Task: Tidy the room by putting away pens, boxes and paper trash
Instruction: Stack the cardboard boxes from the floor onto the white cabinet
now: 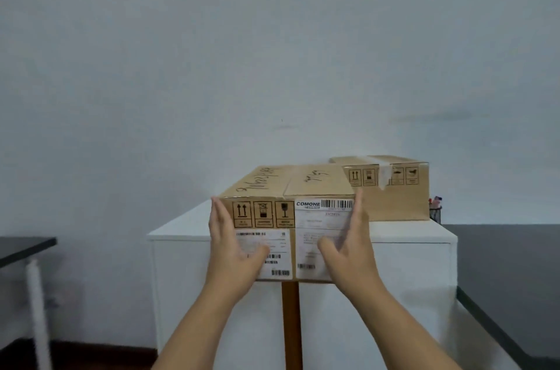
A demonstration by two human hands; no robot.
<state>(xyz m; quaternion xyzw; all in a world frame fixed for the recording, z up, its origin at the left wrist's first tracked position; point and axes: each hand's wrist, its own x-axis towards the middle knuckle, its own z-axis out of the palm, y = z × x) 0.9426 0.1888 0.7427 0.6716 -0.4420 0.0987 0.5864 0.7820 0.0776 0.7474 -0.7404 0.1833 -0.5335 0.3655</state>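
Observation:
A brown cardboard box [288, 188] with white shipping labels and black handwriting on its lid is held up in front of a white cabinet [409, 263]. My left hand [230, 245] presses flat against the box's left side, and my right hand [348, 248] clasps its right side. The box's near face hangs past the cabinet's front edge. A second, similar cardboard box [397, 191] sits on the cabinet top behind it to the right, sealed with clear tape.
A black mesh pen holder [435, 212] with pens stands at the cabinet's right rear corner. A dark desk [509, 263] runs along the right. Another dark table with a white leg [27, 251] is at the left. A brown wooden strip [291, 324] runs down the cabinet front.

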